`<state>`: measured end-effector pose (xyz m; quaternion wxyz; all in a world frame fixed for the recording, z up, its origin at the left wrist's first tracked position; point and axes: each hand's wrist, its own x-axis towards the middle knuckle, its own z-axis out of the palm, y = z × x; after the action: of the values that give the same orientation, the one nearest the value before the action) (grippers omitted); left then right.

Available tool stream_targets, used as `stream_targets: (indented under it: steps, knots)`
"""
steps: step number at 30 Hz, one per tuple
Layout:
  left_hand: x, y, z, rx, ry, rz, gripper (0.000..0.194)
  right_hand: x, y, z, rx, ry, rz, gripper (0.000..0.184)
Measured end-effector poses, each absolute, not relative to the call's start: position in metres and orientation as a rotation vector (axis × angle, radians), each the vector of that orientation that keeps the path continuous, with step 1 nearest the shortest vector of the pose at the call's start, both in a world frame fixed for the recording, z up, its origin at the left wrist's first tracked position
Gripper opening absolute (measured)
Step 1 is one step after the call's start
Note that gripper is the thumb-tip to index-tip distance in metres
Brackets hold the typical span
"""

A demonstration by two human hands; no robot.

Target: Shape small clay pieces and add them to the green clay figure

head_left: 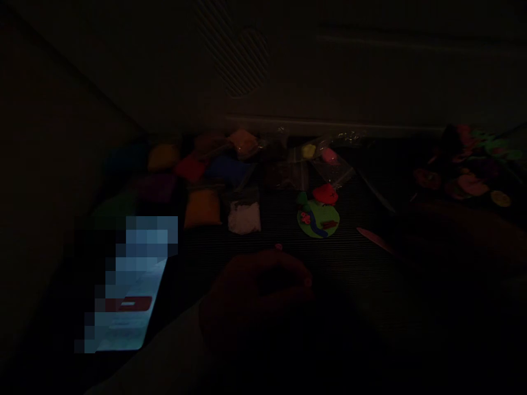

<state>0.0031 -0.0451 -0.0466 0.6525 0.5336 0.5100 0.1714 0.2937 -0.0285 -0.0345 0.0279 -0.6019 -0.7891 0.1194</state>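
Note:
The scene is very dark. My left hand [251,291] is low in the middle, thumb and forefinger curled together at the tips; whatever they pinch is too dim to make out. My right hand [461,236] is a faint shape at the right, closed around a pink pointed modelling tool [374,240] whose tip points left. Between and beyond the hands lies a round green clay disc [315,211] with a blue strip, small red and brown pieces, and a dark green lump. A red clay dome [325,194] sits at its back edge. A tiny pink clay bit [279,247] lies just beyond my left hand.
A lit phone [140,323], partly pixelated, stands at the left. Several bags of coloured clay, including an orange one [203,208] and a white one [244,216], line the back left. Colourful small pieces [471,184] are heaped at the far right. A pale wall [349,93] rises behind.

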Motion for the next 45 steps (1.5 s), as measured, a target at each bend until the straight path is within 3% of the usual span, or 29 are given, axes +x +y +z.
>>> stream_targets:
  steps: [6, 10, 23, 39, 45]
  knots:
    - [0.004, -0.048, -0.046, 1.200, 1.081, 0.371, 0.012, 0.272, -0.044, -0.023, -1.699, -2.508, 0.266, 0.034]
    - [0.004, -0.050, -0.045, 1.146, 1.032, 0.364, 0.009, 0.229, -0.061, -0.012, -1.314, -2.482, 0.640, 0.022]
    - [0.005, -0.057, -0.043, 0.886, 0.927, 0.279, 0.012, 0.195, -0.055, -0.010, -0.994, -2.533, 1.001, 0.025]
    - [0.003, -0.055, -0.047, 1.078, 0.901, 0.268, 0.016, 0.194, -0.060, -0.009, -1.043, -2.543, 0.954, 0.018]
    - [0.002, -0.055, -0.051, 1.305, 0.937, 0.320, 0.011, 0.201, -0.066, -0.014, -1.170, -2.468, 0.637, 0.017]
